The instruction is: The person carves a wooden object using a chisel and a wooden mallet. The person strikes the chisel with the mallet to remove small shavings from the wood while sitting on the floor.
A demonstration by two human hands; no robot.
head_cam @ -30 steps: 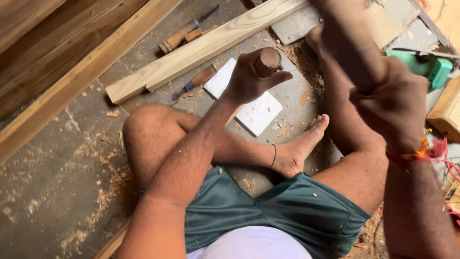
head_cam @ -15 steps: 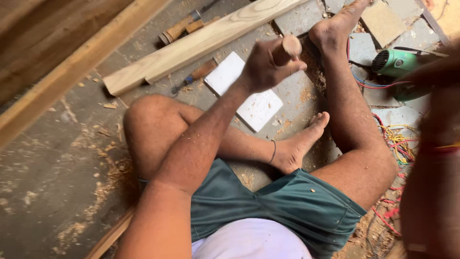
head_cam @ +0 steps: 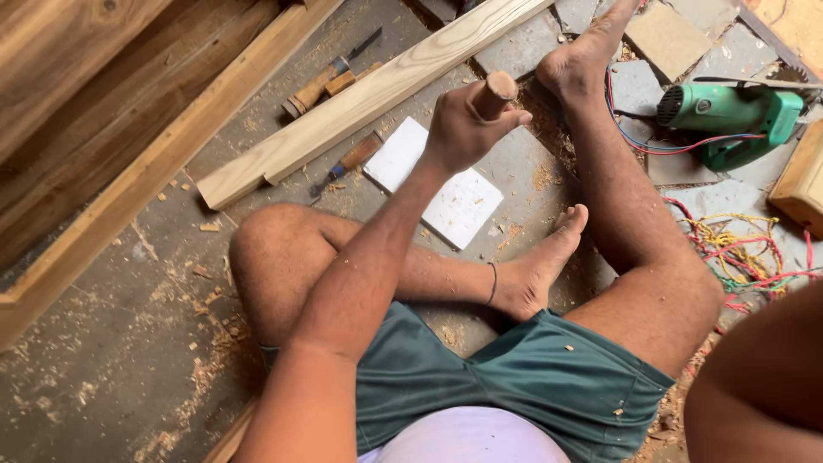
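My left hand is closed around a round wooden handle, whose blunt end sticks up above the fist; what is below the fist is hidden. The hand hovers over a white tile on the floor, just in front of a long pale wooden plank. My right foot rests by the plank's far end. Only part of my right arm shows at the lower right corner; its hand is out of the picture.
I sit on a dusty stone floor with wood shavings. Two wooden-handled chisels lie beside the plank. A green power tool with a cord, tangled coloured wires and a wooden block lie right. Timber boards are stacked left.
My right hand, raised at the upper right with a dark wooden tool, swung down and out of view. The left hand stayed on the handle and shifted slightly.
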